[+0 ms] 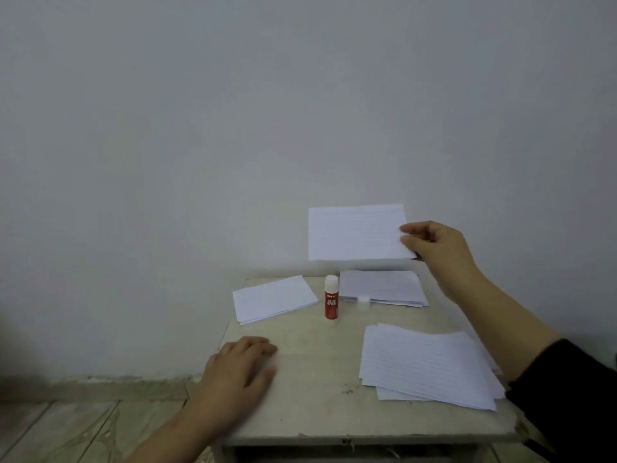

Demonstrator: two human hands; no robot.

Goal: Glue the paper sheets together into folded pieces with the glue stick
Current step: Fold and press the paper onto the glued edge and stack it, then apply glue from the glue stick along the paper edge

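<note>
Right hand (437,248) pinching white lined folded paper piece (355,232), long axis left-right, above far-right paper stack (384,287); left hand (240,369) resting spread flat on pale wooden counter (317,379).

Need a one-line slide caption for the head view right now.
Right hand lifts a folded sheet above the table; left hand rests flat near the glue stick.

Right hand (434,248) pinches lifted sheet (354,232); left hand (238,369) seemingly flat on table (317,412).
</note>
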